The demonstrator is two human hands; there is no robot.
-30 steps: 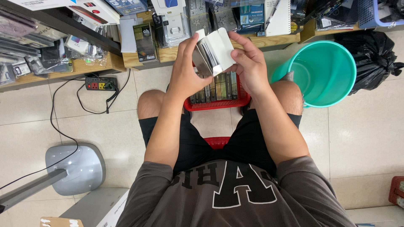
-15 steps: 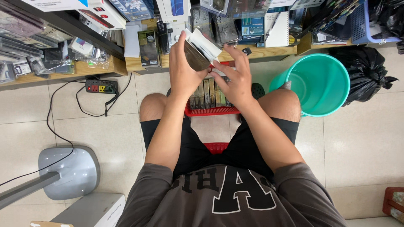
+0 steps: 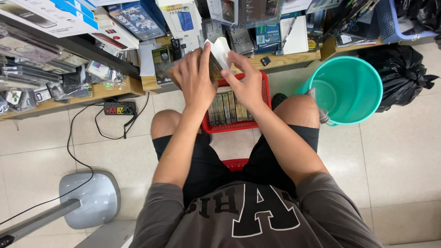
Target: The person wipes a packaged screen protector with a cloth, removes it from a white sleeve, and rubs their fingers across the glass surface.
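My left hand [image 3: 195, 76] grips a small stack of flat packets [image 3: 217, 57], dark on one face and white at the back, held upright above a red plastic basket [image 3: 265, 92]. My right hand [image 3: 245, 82] touches the stack's near side with fingers spread on it. The basket stands on the floor between my knees and holds a row of similar dark packets [image 3: 227, 106] set on edge.
A teal bucket [image 3: 347, 89] stands right of my right knee, with a black bin bag [image 3: 402, 69] beyond it. Wooden shelves [image 3: 285, 57] crowded with boxed goods run across the top. A power strip [image 3: 118, 108] and a grey fan base [image 3: 89, 198] lie left.
Both hands with the packet stack have dropped lower and closer to the basket. The view has shifted a little, so the shelves show more.
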